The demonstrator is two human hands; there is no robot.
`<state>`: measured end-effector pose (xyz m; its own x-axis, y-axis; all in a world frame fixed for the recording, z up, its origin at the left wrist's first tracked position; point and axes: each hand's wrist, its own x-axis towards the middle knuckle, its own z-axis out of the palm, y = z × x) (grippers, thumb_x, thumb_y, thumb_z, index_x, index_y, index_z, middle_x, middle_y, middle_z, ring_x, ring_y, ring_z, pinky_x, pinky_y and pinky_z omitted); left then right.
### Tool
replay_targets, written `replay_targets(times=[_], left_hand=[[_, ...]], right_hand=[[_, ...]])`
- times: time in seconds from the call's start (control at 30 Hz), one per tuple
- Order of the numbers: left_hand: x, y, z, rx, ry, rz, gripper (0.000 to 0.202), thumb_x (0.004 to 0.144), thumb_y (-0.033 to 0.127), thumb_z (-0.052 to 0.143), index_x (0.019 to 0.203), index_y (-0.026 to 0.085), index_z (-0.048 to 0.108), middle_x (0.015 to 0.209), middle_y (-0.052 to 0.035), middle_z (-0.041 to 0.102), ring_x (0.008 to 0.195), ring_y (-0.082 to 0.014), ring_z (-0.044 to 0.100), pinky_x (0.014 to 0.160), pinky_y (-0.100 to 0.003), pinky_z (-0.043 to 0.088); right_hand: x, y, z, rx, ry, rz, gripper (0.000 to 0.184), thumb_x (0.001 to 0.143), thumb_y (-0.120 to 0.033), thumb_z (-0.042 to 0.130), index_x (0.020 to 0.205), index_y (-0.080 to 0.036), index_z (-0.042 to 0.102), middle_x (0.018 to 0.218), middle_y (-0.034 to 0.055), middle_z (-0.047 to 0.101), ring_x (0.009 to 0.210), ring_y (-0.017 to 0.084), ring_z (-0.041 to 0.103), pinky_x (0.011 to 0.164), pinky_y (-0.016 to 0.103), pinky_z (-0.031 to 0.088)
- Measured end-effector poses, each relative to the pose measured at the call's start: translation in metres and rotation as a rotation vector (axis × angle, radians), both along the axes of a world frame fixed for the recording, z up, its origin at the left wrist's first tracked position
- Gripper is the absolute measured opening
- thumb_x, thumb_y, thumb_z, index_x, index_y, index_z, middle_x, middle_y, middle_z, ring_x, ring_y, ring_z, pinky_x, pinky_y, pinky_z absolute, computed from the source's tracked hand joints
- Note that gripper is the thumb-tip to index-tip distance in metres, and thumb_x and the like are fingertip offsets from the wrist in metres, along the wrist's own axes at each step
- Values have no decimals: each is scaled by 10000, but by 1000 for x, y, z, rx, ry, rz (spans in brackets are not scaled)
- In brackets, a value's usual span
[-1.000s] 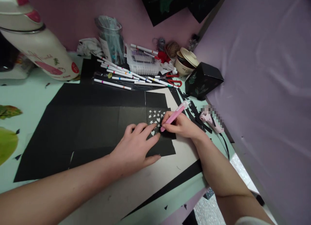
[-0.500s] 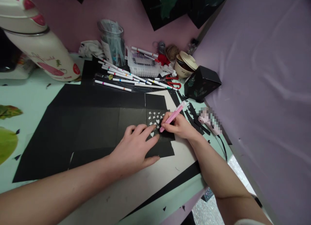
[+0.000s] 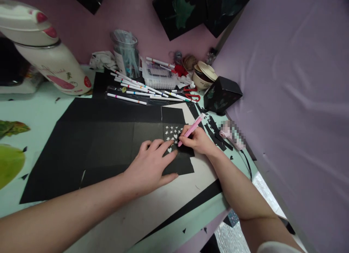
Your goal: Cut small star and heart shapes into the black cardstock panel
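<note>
A creased sheet of black card (image 3: 109, 136) lies over a white board (image 3: 152, 213). At its right end are several white star and heart shapes (image 3: 171, 131), which look like cut-outs with the white board showing through. My left hand (image 3: 154, 163) rests flat on the card, fingers spread, fingertips beside the shapes. In my right hand (image 3: 197, 138) is a slim pink craft knife (image 3: 192, 129), gripped like a pen and leaning up to the right. Its lower end meets the card by the shapes; the blade is too small to make out.
Behind the card lie several white sticks (image 3: 127, 99), red-handled scissors (image 3: 193, 96) and a clear plastic box (image 3: 158, 76). A jar (image 3: 127, 56) and a large white bottle (image 3: 54, 60) stand at the back. Rightward are a black box (image 3: 222, 94), black scraps (image 3: 215, 136) and a pink corded device (image 3: 231, 134).
The whole view has shifted slightly, with background things sitting a little lower. Both hands keep nearly the same places on the card, and the craft knife stays in my right hand.
</note>
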<state>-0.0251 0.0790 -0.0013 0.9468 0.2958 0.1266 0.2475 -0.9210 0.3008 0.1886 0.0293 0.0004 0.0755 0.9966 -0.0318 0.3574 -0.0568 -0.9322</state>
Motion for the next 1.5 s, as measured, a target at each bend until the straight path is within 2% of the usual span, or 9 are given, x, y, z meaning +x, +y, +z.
replay_targets(times=[0.2, 0.53, 0.73, 0.87, 1.13, 1.33, 1.5], left_hand=[[0, 0, 2, 8, 17, 5, 495, 834, 521, 596, 1236, 233, 567, 1373, -113, 487, 1164, -330, 423, 917, -506, 318], [0, -1, 3, 5, 3, 10, 495, 825, 520, 606, 1228, 234, 568, 1371, -112, 482, 1166, -328, 419, 921, -503, 328], [1, 0, 4, -4, 26, 5, 493, 824, 527, 605, 1224, 242, 566, 1393, -106, 464, 1170, -332, 410, 922, -505, 320], [1, 1, 3, -16, 29, 7, 510, 819, 541, 606, 1233, 246, 561, 1401, -105, 458, 1173, -333, 407, 925, -503, 313], [0, 2, 1, -21, 51, 3, 512, 834, 553, 584, 1245, 249, 554, 1417, -103, 445, 1187, -333, 406, 929, -501, 304], [1, 2, 0, -20, 57, 2, 515, 840, 554, 575, 1254, 248, 548, 1418, -107, 444, 1192, -330, 403, 931, -499, 302], [1, 1, 0, -12, 56, 3, 521, 843, 550, 574, 1270, 251, 546, 1416, -107, 445, 1192, -334, 402, 934, -503, 304]], right_hand=[[-4, 0, 0, 10, 11, -54, 173, 751, -273, 657, 646, -189, 547, 612, -9, 663, 557, 113, 535, 511, 215, 392], [-3, -4, -2, 54, 42, -57, 208, 758, -301, 698, 650, -184, 565, 598, -23, 619, 548, 108, 508, 502, 225, 373], [1, -11, -5, 139, 76, -20, 114, 785, -286, 713, 804, -183, 669, 726, -2, 663, 647, 125, 586, 602, 247, 454], [2, -13, -8, 168, 71, -4, 98, 796, -274, 715, 752, -187, 703, 714, 4, 667, 660, 130, 605, 615, 254, 475], [-1, -16, -11, 183, 48, -75, 97, 809, -270, 704, 752, -192, 716, 702, 12, 674, 631, 134, 609, 563, 260, 480], [5, -19, -9, 193, 8, 7, 51, 810, -236, 713, 808, -189, 732, 758, 20, 701, 680, 134, 636, 590, 251, 497], [15, -19, -3, 223, -30, 126, 103, 775, -221, 757, 871, -186, 744, 816, 35, 737, 729, 149, 668, 639, 264, 532]])
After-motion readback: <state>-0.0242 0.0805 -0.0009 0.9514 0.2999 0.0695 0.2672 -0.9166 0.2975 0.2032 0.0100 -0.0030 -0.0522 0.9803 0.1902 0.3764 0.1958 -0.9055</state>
